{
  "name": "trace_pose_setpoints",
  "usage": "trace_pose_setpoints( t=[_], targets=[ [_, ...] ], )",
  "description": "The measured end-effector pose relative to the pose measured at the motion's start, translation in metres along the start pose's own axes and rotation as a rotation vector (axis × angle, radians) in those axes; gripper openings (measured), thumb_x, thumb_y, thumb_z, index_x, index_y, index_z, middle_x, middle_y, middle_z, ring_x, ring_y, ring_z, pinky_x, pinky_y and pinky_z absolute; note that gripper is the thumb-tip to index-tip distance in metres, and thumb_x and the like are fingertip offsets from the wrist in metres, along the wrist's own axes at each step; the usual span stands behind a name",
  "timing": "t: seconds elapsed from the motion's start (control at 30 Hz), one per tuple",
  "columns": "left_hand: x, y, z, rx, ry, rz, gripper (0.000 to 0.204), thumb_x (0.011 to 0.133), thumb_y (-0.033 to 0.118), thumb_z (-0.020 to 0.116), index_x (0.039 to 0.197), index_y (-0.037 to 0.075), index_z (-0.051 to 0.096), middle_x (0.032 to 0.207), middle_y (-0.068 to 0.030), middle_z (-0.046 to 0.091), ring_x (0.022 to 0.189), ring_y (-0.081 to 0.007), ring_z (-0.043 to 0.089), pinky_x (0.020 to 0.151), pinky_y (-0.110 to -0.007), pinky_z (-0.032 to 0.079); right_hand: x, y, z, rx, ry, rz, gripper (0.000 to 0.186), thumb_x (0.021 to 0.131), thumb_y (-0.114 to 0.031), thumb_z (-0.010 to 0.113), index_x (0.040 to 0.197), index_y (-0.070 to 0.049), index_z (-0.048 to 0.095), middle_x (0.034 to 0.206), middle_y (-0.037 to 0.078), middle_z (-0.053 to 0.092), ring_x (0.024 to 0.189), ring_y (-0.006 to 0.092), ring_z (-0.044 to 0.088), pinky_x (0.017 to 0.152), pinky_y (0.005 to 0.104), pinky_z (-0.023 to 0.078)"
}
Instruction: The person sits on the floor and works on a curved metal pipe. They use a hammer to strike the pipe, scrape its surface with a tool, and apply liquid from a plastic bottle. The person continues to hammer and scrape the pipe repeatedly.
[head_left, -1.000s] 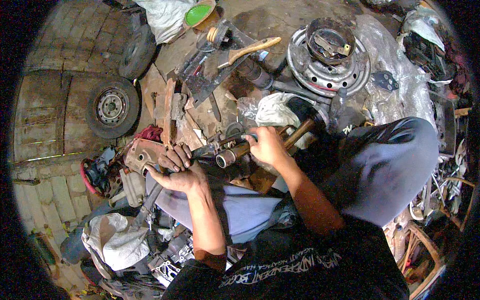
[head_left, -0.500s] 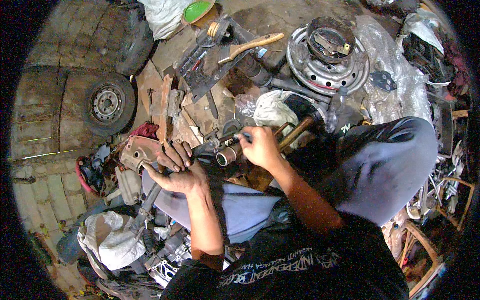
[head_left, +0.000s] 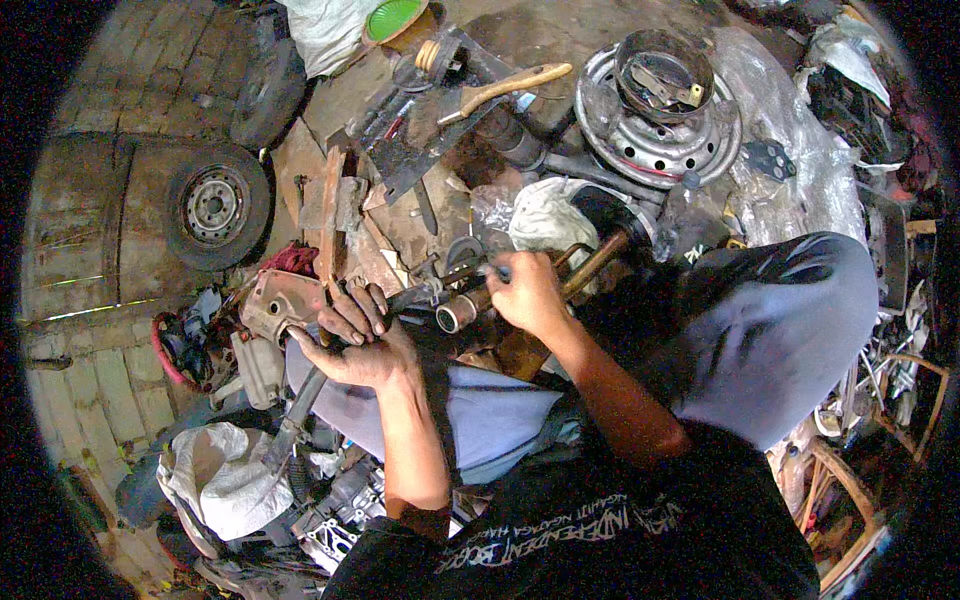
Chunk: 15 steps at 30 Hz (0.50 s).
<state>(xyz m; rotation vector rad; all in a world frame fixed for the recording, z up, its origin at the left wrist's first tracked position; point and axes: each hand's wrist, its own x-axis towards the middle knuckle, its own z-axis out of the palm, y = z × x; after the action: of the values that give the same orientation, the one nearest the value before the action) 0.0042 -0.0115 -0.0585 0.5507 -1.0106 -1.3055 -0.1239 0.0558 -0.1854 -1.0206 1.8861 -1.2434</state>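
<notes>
A dark rod [head_left: 300,400] is seen slanting beneath the left hand [head_left: 355,345], whose fingers are bent and whose thumb is spread; whether the rod is firmly gripped cannot be told. A small dark piece [head_left: 499,272], mostly hidden, is pinched by the narrowed right hand [head_left: 530,295], just above a tube [head_left: 459,314] whose round mouth is turned leftward.

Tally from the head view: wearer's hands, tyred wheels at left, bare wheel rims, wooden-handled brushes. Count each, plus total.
Hands: 2 (left hand, right hand)
Tyred wheels: 2 (nearer wheel, farther wheel)
Bare wheel rim: 1
Wooden-handled brush: 1
Total: 6
</notes>
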Motion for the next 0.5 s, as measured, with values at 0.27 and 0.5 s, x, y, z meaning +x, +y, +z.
trace_pose_setpoints(
  t=[0.27, 0.5],
  targets=[
    [-0.001, 0.000, 0.006, 0.003, 0.016, 0.002, 0.061, 0.099, 0.053, 0.032, 0.048, 0.020, 0.026, 0.043, 0.0024, 0.027, 0.038, -0.0119, 0.026, 0.043, -0.026, 0.020, 0.001, 0.014, 0.012, 0.031, 0.047, 0.121, 0.021, 0.078, -0.019, 0.069, 0.090, -0.002, 0.070, 0.093, 0.024, 0.067, 0.088, 0.0418, 0.063, 0.080, 0.0490, 0.050],
    [-0.001, 0.001, 0.016, 0.009, 0.100, -0.041, 0.061, 0.099, 0.052, 0.032, 0.048, 0.020, 0.026, 0.043, 0.0024, 0.027, 0.038, -0.0120, 0.026, 0.043, -0.027, 0.020, -0.001, 0.016, 0.018, 0.059, 0.191, 0.070, 0.019, 0.078, -0.019, 0.069, 0.083, -0.001, 0.071, 0.079, 0.023, 0.067, 0.074, 0.0425, 0.064, 0.071, 0.0478, 0.051]
  ],
)
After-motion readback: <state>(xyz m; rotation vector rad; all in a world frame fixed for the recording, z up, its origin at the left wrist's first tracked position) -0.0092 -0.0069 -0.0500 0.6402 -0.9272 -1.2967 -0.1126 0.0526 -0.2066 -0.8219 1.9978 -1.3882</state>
